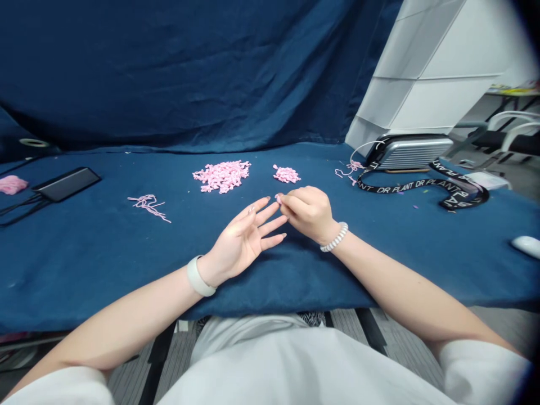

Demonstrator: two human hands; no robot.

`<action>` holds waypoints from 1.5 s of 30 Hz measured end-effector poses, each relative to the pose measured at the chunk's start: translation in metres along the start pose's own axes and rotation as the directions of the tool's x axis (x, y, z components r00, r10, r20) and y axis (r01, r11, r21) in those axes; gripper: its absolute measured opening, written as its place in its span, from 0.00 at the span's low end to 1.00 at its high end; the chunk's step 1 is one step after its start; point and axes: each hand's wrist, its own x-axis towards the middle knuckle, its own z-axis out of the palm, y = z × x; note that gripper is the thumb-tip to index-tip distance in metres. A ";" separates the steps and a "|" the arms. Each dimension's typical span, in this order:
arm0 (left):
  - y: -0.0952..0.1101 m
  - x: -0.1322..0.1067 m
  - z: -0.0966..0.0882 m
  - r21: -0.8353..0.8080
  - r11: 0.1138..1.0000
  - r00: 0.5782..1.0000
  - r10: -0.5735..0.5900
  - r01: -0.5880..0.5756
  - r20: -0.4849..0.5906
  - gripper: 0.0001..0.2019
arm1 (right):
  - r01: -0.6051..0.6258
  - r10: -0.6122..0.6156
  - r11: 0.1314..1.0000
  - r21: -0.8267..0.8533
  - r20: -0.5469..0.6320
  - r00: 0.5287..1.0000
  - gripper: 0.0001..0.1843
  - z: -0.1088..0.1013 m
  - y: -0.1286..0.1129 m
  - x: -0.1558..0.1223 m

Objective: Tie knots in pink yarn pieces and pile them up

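My left hand (pixel 247 236) lies palm up over the blue cloth with its fingers stretched out and nothing in it. Just to its right, my right hand (pixel 307 212) is closed in a pinch on a small pink yarn piece (pixel 278 198) held at its fingertips, almost touching the left fingertips. Beyond the hands, a large pile of pink yarn pieces (pixel 222 175) and a smaller pile (pixel 287 174) rest on the cloth. Loose pink yarn strands (pixel 148 205) lie to the left.
A dark phone (pixel 67 183) with cables and a pink yarn ball (pixel 12 184) sit at far left. A black lettered strap (pixel 422 186), a silver case (pixel 411 152) and a white cabinet (pixel 426 84) stand at right. A white mouse (pixel 526 246) lies near the right edge.
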 end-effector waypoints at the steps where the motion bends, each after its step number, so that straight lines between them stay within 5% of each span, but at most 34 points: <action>1: 0.000 0.001 -0.001 0.021 1.000 1.000 0.018 -0.018 -0.016 0.14 | -0.027 0.029 0.997 0.077 -0.020 0.999 0.21 -0.001 -0.002 0.000; 4: 0.001 0.007 -0.007 0.178 0.980 0.981 0.113 -0.085 -0.155 0.10 | -0.155 0.171 0.908 0.390 -0.005 0.985 0.18 -0.003 -0.012 -0.001; 6: 0.003 0.010 -0.011 0.383 0.915 0.949 0.225 -0.128 -0.221 0.09 | -0.294 0.277 0.759 0.581 0.120 0.953 0.18 -0.004 -0.019 -0.001; 10: 0.008 0.012 -0.014 0.715 0.670 0.897 0.419 -0.201 -0.141 0.12 | -0.495 0.349 0.432 0.754 0.366 0.863 0.20 -0.005 -0.027 0.000; 13: 0.010 0.009 -0.011 0.778 0.590 0.888 0.451 -0.217 -0.094 0.13 | -0.526 0.335 0.325 0.786 0.425 0.841 0.21 -0.006 -0.029 0.000; 24: 0.011 0.004 -0.006 0.829 0.529 0.913 0.403 -0.181 -0.058 0.14 | -0.532 0.322 0.335 0.777 0.437 0.840 0.17 -0.011 -0.033 -0.003; 33: 0.008 0.003 -0.006 0.854 0.489 0.875 0.476 -0.180 -0.088 0.12 | -0.525 0.333 0.344 0.778 0.422 0.844 0.19 -0.010 -0.031 -0.003; 41: 0.008 0.005 -0.009 0.867 0.457 0.880 0.473 -0.199 -0.047 0.12 | -0.561 0.364 0.290 0.775 0.453 0.814 0.20 -0.007 -0.030 -0.004; 45: 0.009 0.006 -0.009 0.846 0.497 0.885 0.461 -0.193 -0.069 0.13 | -0.589 0.387 0.190 0.785 0.491 0.780 0.21 -0.004 -0.028 -0.004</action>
